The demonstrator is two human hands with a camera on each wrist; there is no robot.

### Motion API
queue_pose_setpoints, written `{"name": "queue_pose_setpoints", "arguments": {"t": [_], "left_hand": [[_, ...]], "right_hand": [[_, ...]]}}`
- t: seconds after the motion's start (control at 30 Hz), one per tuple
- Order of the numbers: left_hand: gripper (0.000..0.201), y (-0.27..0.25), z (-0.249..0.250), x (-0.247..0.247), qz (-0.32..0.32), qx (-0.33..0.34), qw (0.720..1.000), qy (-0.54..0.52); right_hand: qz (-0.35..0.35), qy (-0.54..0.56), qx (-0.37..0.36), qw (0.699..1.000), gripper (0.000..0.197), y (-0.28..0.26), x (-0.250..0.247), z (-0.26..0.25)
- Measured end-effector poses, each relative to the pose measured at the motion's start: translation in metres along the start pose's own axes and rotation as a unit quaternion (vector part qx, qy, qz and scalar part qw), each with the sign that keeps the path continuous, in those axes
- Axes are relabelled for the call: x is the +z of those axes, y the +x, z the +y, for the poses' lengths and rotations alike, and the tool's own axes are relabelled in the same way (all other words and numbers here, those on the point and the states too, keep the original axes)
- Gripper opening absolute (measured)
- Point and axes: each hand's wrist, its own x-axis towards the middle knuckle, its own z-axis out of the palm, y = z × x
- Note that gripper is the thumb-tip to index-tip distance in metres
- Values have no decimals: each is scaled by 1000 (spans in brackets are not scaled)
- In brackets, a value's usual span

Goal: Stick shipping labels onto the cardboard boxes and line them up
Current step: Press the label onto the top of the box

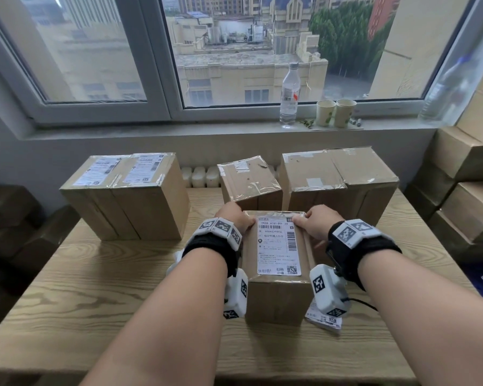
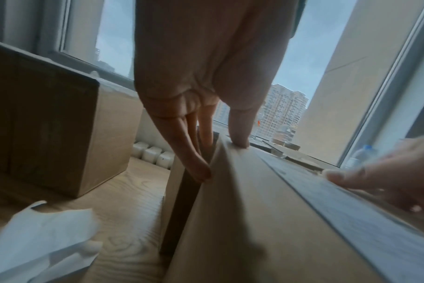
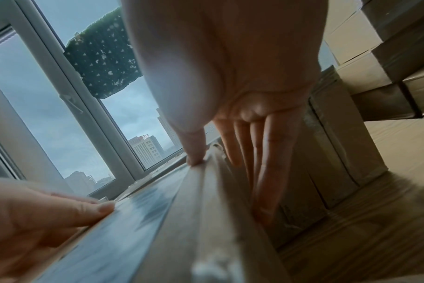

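Observation:
A small cardboard box [image 1: 273,296] stands at the middle of the wooden table [image 1: 95,288] with a white shipping label [image 1: 278,246] flat on its top. My left hand [image 1: 234,218] grips its far left corner, thumb on top by the label's corner, fingers down the side [image 2: 222,159]. My right hand [image 1: 315,224] grips the far right corner the same way [image 3: 228,188]. Behind stand a large box with two labels [image 1: 129,207], a small bare box [image 1: 248,179] and a large bare box [image 1: 338,174].
A sheet of labels [image 1: 324,320] lies on the table under my right wrist, and crumpled white paper [image 2: 41,239] lies left of the box. A water bottle [image 1: 289,96] and two paper cups [image 1: 335,112] stand on the sill. Stacked boxes [image 1: 469,190] stand at the right.

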Motion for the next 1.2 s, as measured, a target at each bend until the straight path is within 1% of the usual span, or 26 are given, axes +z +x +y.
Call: {"name": "queue_pose_setpoints", "arguments": {"t": [0.07,0.17,0.27,0.37,0.43,0.5,0.57,0.67,0.7,0.8,0.83,0.93,1.1,1.2], "left_hand": [[47,-8,-7,-2,-48,-40,997,-34],[48,-23,-14,-2,-117,-88,987,-73],[48,-36,-15,-5,-133,-98,983,-77],[34,-45,-19,-12,-145,-116,976,-115],[31,-53,-26,-22,-162,-132,969,-131],[27,-58,-37,-39,-157,-131,969,-140],[25,-62,-48,-61,-156,-127,965,-169],[38,-67,-60,-95,-131,-126,961,-207],[37,-67,-62,-106,-119,-123,962,-210],[20,-74,-69,-134,-99,-117,960,-236],[18,-75,-71,-143,-92,-116,958,-245],[17,-76,-72,-164,-65,-111,956,-262],[14,-58,-64,-185,-38,-65,969,-234],[13,-39,-62,-189,-27,-59,970,-235]], "right_hand": [[-35,-8,20,999,54,-7,1,3],[-83,-10,33,996,63,-18,5,5],[-96,25,50,994,63,-33,6,-1],[-93,-1,43,995,59,-46,4,-11],[-102,-6,35,994,52,-50,2,-19],[-121,3,26,992,45,-55,-1,-29],[-137,7,13,990,45,-61,-4,-44],[-143,19,-15,989,46,-68,-3,-70],[-149,34,-23,988,45,-68,-1,-79],[-176,91,-44,979,40,-70,7,-102],[-177,97,-46,978,40,-70,9,-109],[-154,99,-64,981,43,-67,12,-130],[-68,143,-70,985,43,-50,12,-156],[-22,100,-89,991,48,-32,15,-163]]}}
